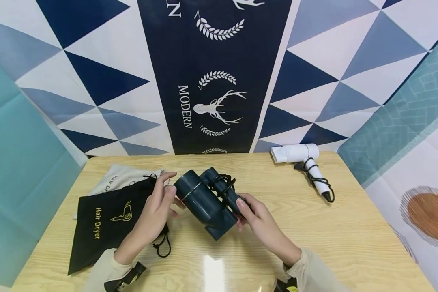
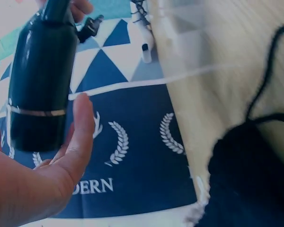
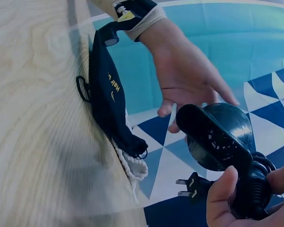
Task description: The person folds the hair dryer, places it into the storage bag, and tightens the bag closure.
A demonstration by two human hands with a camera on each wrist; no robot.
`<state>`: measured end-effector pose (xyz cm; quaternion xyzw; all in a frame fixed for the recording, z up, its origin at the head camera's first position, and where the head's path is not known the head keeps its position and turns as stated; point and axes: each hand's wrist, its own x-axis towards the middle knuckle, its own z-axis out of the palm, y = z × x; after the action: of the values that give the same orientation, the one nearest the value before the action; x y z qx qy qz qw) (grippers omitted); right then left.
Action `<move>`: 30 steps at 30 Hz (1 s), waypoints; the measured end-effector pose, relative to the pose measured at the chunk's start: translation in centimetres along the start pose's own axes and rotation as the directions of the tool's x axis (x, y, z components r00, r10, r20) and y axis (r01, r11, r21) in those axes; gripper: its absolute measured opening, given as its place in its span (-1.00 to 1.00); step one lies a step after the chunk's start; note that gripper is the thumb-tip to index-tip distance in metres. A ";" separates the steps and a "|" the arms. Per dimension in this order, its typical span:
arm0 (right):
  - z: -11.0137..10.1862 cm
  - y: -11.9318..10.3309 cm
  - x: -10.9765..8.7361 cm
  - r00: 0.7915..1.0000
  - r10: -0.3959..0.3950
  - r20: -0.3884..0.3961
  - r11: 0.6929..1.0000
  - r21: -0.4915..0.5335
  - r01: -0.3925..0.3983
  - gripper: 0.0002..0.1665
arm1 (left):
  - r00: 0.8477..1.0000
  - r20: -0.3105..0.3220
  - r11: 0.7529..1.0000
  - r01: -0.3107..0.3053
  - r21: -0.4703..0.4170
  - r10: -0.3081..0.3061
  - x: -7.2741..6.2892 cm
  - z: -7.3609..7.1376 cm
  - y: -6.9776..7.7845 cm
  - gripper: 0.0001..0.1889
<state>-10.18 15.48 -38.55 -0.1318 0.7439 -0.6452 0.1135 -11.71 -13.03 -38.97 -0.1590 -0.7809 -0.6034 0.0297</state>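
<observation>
A dark hair dryer (image 1: 202, 202) with its handle folded alongside the barrel is held up over the table. My right hand (image 1: 259, 221) grips it at the handle end, thumb on top, where the black cord (image 1: 224, 182) is wound round. The two-pronged plug (image 3: 194, 188) sticks out beside the right thumb in the right wrist view. My left hand (image 1: 155, 213) is at the barrel's far end, fingers spread and nearly straight beside it. A thin light ring circles the barrel (image 2: 40, 94) near that end in the left wrist view.
A black drawstring pouch (image 1: 109, 231) printed "Hair Dryer" lies left, partly over a whitish pouch (image 1: 107, 180). A white hair dryer (image 1: 295, 153) with its cord round the handle rests at the back right. A patterned cloth (image 1: 219, 134) hangs behind the wooden table (image 1: 314, 243).
</observation>
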 end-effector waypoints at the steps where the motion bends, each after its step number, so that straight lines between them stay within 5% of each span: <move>1: -0.1 0.0 -0.1 1.000 0.010 0.002 1.000 0.016 -0.010 -0.49 | 1.000 -0.010 1.000 -0.001 0.012 0.001 -0.1 -0.2 -0.2 -0.62; 5: -0.4 -0.3 -0.4 0.999 0.031 0.017 0.997 0.076 -0.032 -0.46 | 0.999 -0.049 0.992 0.029 0.126 -0.023 -0.2 -1.2 -1.0 -0.68; 8: -0.5 -0.5 -0.5 0.999 0.028 0.023 0.995 0.095 -0.030 -0.44 | 0.996 -0.075 0.963 0.069 0.262 -0.052 -0.1 -2.0 -1.9 -0.68; 14: -0.5 -0.7 -0.7 0.999 0.020 0.036 0.990 0.138 -0.025 -0.46 | 0.991 -0.099 0.854 0.132 0.503 -0.095 0.4 -3.3 -3.7 -0.70; 22: -0.4 -0.6 -0.9 0.999 0.023 0.036 0.986 0.167 -0.029 -0.47 | 0.988 -0.094 0.731 0.155 0.664 -0.124 0.6 -4.3 -5.7 -0.78; 30: -0.1 -0.3 -1.1 0.996 0.077 0.055 0.980 0.180 -0.085 -0.47 | 0.942 -0.076 0.590 0.267 0.762 -0.328 0.1 -4.3 -6.7 -0.47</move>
<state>-9.17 15.96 -38.25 -0.1058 0.6835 -0.7021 0.1691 -14.36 -18.54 -44.06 -0.0205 -0.9772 -0.2082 -0.0355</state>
